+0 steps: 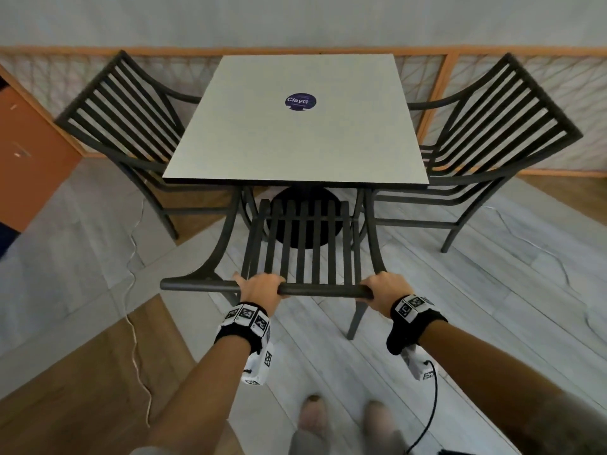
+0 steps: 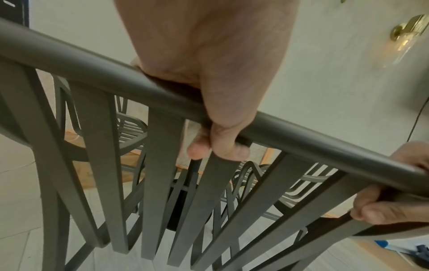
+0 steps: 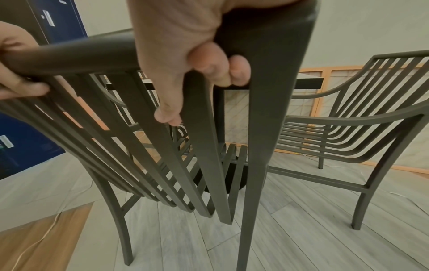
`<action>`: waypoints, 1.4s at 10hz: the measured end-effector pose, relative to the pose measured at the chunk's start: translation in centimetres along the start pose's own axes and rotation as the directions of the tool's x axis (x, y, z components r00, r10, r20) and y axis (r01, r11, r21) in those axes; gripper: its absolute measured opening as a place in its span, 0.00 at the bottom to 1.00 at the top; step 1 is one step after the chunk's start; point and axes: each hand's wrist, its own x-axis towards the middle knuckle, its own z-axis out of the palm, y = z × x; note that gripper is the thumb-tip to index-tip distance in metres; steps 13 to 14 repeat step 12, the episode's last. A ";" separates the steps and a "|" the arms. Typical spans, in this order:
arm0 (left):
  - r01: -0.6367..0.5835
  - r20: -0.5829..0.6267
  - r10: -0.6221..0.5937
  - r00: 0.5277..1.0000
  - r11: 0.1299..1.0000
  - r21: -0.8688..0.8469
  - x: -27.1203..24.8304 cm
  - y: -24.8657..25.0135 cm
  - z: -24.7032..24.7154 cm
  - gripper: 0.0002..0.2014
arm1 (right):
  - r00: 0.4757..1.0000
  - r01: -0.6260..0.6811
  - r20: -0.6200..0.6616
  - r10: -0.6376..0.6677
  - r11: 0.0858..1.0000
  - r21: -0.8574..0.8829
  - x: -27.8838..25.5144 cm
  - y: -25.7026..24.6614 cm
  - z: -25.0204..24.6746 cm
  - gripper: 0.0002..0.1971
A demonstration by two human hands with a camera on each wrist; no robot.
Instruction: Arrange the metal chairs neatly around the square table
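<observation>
left hand [image 1: 261, 285], right hand [image 1: 384, 287], gripping chair rail [image 1: 323, 290]

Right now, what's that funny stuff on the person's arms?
Both arms are bare, with no sleeves. Each wrist wears a black band covered in white squares with black checker patterns. A small white box hangs under each band, and a black cable runs from the right one. The hands wear no gloves.

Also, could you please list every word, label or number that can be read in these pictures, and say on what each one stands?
"ClayG": white letters on the round dark blue sticker on the square table.
The smaller lines above and below that word on the sticker: too small and blurred to read.
The black and white square markers on the wrist bands: patterns only, no readable text.
Both wrist views: no readable text.
</observation>
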 end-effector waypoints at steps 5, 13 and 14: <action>-0.034 0.004 0.034 0.999 0.999 -0.026 1.2 -0.6 -0.5 0.07 | 1.000 0.013 -0.006 -0.013 0.999 -0.051 1.1 -0.1 -0.9 0.11; -0.200 -0.120 0.166 0.979 0.906 -0.373 -0.3 -3.3 0.0 0.11 | 0.997 0.070 -0.051 -0.059 0.965 0.254 -2.4 0.7 -8.8 0.24; -0.200 -0.120 0.166 0.979 0.906 -0.373 -0.3 -3.3 0.0 0.11 | 0.997 0.070 -0.051 -0.059 0.965 0.254 -2.4 0.7 -8.8 0.24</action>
